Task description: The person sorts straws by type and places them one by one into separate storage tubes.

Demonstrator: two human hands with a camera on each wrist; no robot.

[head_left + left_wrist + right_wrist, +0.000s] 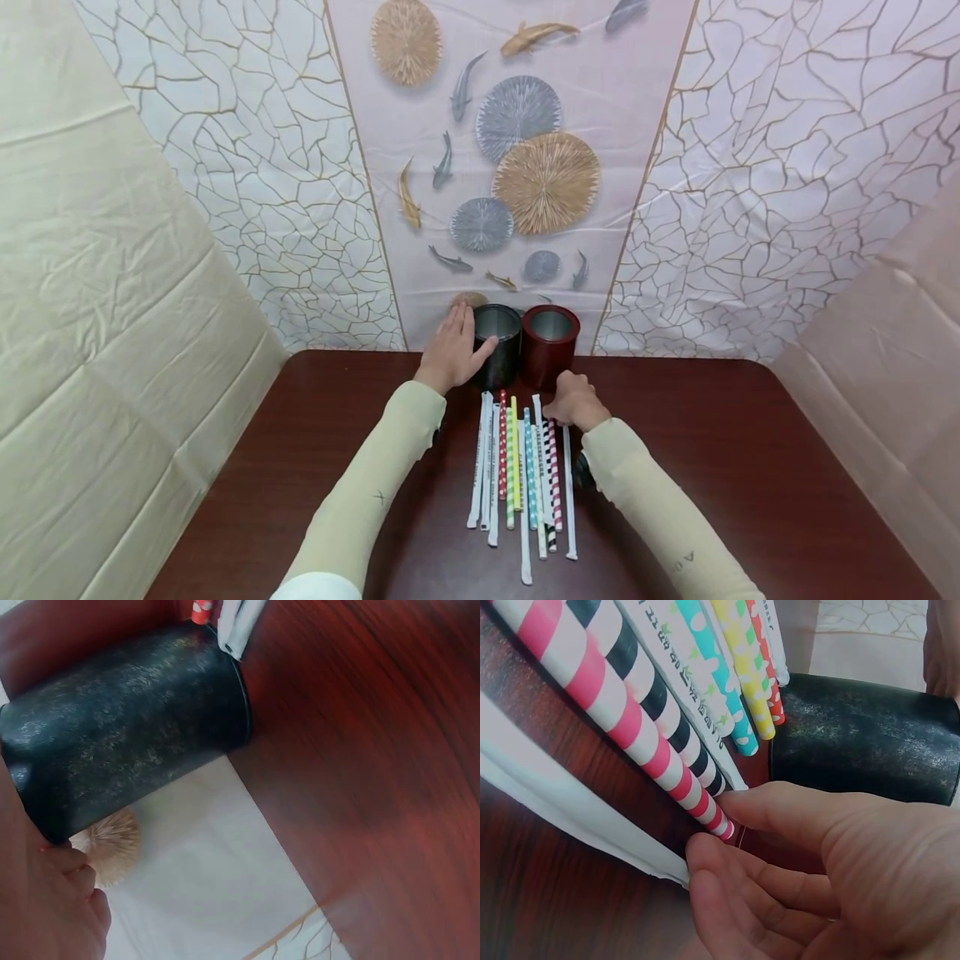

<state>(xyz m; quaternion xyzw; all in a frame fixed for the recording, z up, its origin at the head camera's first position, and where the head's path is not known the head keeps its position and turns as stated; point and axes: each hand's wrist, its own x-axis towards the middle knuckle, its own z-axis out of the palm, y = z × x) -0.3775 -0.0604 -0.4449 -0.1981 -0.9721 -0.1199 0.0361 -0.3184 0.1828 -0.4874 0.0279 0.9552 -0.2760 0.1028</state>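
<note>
Sleeves (378,475) flank the straws (530,467) on the worktop (675,408), left hand (452,350) laid against the black cup (506,360), right hand (576,402) narrowed around the far end of the pink straw (630,733), grip uncertain; picking seems in hand, calling for a firm pinch.

From my end I have two canisters side by side at the far edge of the table (337,433), left canister (501,363) and right canister (547,360), the backdrop (517,258) behind them. Before them a row of straws (516,458) lies on the table; my left hand (452,345) is at the left canister's left side, my right hand (575,402) at the row's far right end.
</note>
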